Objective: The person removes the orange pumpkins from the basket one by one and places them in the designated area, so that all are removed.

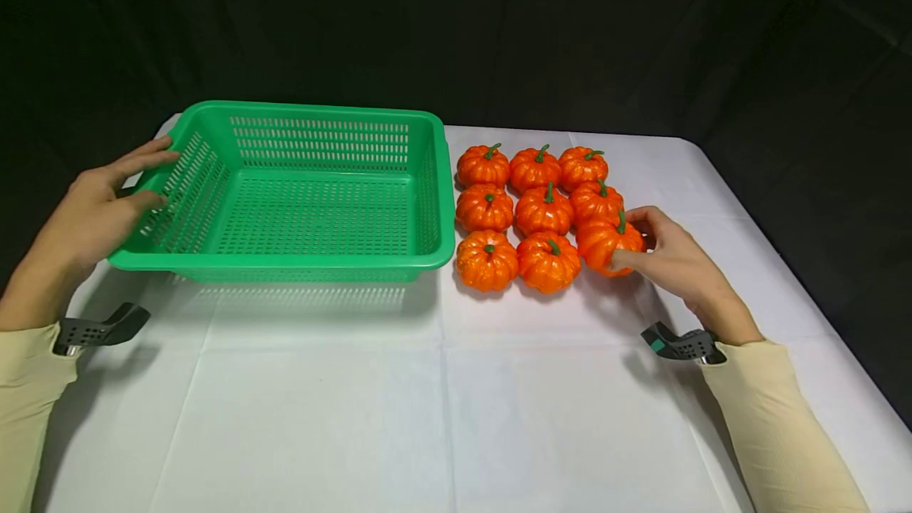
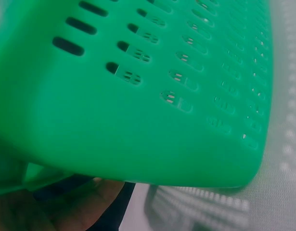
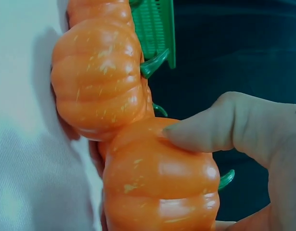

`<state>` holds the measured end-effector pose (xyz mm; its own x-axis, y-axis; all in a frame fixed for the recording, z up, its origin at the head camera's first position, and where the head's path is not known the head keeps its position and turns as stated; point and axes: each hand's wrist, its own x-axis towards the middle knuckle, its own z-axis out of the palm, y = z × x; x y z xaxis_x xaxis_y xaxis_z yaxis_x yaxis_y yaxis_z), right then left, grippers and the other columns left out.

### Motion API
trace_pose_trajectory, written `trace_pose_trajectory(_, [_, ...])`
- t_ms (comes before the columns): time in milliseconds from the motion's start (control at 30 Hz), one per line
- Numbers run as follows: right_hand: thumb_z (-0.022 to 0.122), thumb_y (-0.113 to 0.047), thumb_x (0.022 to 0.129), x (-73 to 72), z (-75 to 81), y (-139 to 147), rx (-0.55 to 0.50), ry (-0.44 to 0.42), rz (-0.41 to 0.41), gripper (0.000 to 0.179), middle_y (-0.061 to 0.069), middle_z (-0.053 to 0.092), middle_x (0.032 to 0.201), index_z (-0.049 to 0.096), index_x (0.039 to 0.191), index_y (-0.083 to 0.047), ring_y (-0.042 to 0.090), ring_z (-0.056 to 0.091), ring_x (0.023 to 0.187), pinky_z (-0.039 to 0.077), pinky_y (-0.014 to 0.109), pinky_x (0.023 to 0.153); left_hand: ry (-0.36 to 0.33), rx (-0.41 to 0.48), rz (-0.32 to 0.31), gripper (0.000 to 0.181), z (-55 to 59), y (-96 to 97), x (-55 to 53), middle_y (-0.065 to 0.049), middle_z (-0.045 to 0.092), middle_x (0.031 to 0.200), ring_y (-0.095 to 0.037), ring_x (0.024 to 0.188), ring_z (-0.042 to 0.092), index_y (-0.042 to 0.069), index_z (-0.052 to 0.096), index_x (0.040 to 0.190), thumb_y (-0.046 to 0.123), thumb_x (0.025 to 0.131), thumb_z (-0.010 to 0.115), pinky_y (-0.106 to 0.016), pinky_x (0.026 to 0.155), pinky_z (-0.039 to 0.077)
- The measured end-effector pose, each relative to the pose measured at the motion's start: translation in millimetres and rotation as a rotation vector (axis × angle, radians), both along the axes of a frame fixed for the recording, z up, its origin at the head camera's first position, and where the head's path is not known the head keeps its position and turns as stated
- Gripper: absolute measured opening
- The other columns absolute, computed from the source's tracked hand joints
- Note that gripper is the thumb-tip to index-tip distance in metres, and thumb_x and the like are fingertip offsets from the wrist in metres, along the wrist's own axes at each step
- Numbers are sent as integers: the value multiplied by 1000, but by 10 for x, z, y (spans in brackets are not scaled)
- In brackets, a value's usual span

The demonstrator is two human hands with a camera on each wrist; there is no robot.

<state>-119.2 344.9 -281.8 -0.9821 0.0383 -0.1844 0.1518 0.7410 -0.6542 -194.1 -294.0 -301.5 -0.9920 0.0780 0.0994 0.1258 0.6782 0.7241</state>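
Note:
A green plastic basket (image 1: 313, 261) with slotted walls stands on the left of the table, with nothing inside. My left hand (image 1: 100, 208) grips its left rim; the left wrist view shows the basket's slotted wall (image 2: 114, 115) close up. Small orange pumpkins (image 1: 544, 210) with green stems are set in rows right of the basket. My right hand (image 1: 673, 256) holds the front right pumpkin (image 1: 606, 244) between thumb and fingers, its thumb (image 3: 200, 130) lying across the skin. This pumpkin overlaps the one behind it in the head view.
A white cloth (image 1: 356, 418) covers the table, which ends at a slanting right edge (image 1: 791, 267). Dark curtain (image 1: 456, 30) hangs behind and around it. Beside the held pumpkin sits another front-row pumpkin (image 1: 549, 264).

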Motion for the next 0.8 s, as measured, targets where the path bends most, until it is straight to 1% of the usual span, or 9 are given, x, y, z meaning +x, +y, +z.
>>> trace_pose_trajectory(100, [74,-24,89,-9,-11,20,22,-16,8,72,19,51,126,39,147,-1,31,45,111,42,41,86,8,8,1,54,2,3,-4,-3,19,171,-41,155,13,-2,40,157,4,104,44,-71,115,17])
trace_pose_trajectory(167, [74,-24,89,-18,-22,32,25,-28,15,72,19,50,127,39,147,0,32,45,111,41,42,87,8,1,5,54,4,3,-8,-2,18,171,-42,154,14,-2,40,158,5,104,44,-70,115,19])
trace_pose_trajectory(300, [73,-26,90,-30,-48,63,26,-57,35,74,21,49,134,37,148,2,35,45,117,41,45,94,-6,-10,8,54,7,5,-9,-1,17,172,-43,154,15,-1,39,159,6,105,43,-70,112,24])
trace_pose_trajectory(400, [73,-27,91,-28,-67,78,41,-76,57,74,23,49,137,36,147,5,37,46,119,40,47,97,-11,-10,6,54,6,8,-6,-2,17,172,-43,154,14,-1,38,158,6,106,43,-70,113,22])
trace_pose_trajectory(600, [74,-26,90,-27,-86,64,71,-74,79,73,22,51,133,38,145,5,36,49,116,41,47,97,-15,-15,4,54,6,3,2,-2,16,172,-44,153,15,0,38,159,7,106,43,-71,110,25])
trace_pose_trajectory(800, [80,-31,89,-26,-95,78,91,-94,77,83,23,47,134,34,149,3,39,45,117,40,49,96,-9,-5,1,53,10,7,-3,-2,17,172,-43,154,14,-1,39,158,6,105,44,-71,113,21])
